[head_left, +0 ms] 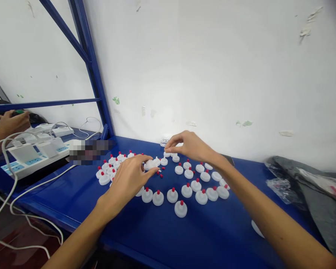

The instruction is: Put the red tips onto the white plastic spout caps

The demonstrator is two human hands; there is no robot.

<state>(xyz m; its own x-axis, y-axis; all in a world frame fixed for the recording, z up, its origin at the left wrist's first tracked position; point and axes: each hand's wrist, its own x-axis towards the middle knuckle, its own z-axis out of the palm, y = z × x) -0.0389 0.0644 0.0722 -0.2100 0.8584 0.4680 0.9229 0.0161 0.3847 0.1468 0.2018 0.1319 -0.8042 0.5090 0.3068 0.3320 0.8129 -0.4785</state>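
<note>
My left hand (130, 172) pinches a white round cap with a narrow nozzle (150, 164) between thumb and fingers. To its right my right hand (186, 145) is raised over the far part of the blue table, thumb and fingertips pressed together; what they hold, if anything, is too small to make out. Right below those fingertips stand white caps without red tips (164, 161). A few tiny red tips (161, 175) lie loose between the hands. Many white caps with red tips (180, 209) stand upright in a group at left and scattered at front and right.
Power strips (30, 164) with white chargers and cables run along the left side, near a blue metal frame (92, 71). Another person's hand (14, 123) is at far left. A grey plastic bag (305, 186) lies at right. A white wall (198, 74) stands behind.
</note>
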